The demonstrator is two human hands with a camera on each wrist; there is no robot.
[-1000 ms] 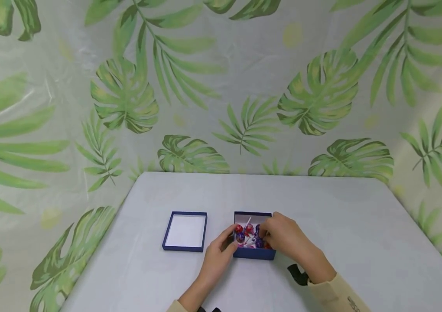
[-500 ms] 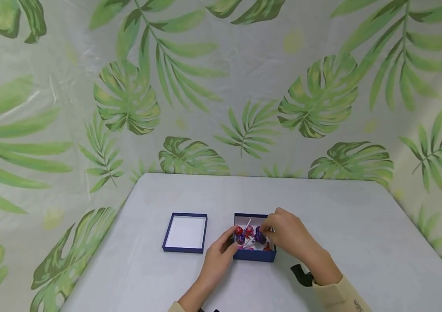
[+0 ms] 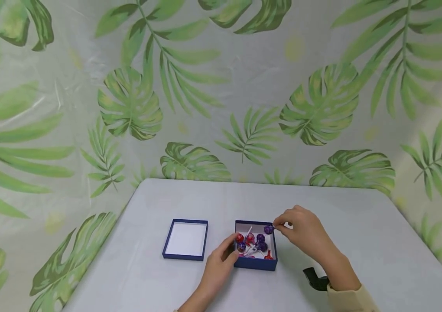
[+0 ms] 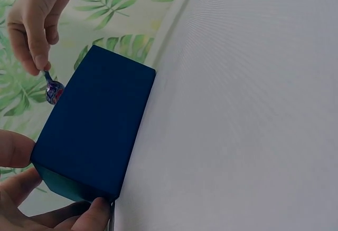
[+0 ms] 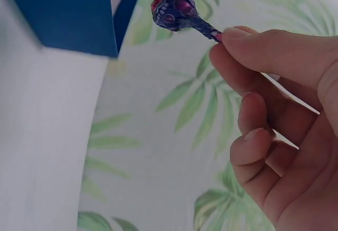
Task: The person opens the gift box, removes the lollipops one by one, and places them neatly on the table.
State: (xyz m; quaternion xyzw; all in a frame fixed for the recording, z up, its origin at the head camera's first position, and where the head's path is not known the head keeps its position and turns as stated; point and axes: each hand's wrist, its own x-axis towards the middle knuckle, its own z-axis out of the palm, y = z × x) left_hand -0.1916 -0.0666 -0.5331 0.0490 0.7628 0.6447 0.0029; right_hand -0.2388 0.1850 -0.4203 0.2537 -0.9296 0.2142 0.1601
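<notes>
A lollipop in a purple wrapper (image 3: 269, 229) hangs over the back right corner of the blue box (image 3: 255, 264). My right hand (image 3: 306, 232) pinches its stick between thumb and index finger, the other fingers curled. The right wrist view shows the lollipop (image 5: 177, 10) with its wrapped head pointing away from the fingertips. My left hand (image 3: 218, 260) holds the box's left end, thumb at the front corner and fingers along the side. In the left wrist view its fingers (image 4: 97, 216) lie against the box's end wall. More red and purple lollipops (image 3: 261, 245) lie inside the box.
Left of the box, a shallow blue-edged lid (image 3: 185, 258) lies with its white inside up. Both stand on a white table (image 3: 158, 199) before a leaf-patterned backdrop (image 3: 252, 78). A black strap-like piece (image 3: 316, 279) sits at the right wrist.
My right hand has risen out of the box and moved right, bringing a purple lollipop up by its stick. The left hand stays on the box. The head view has tilted slightly up.
</notes>
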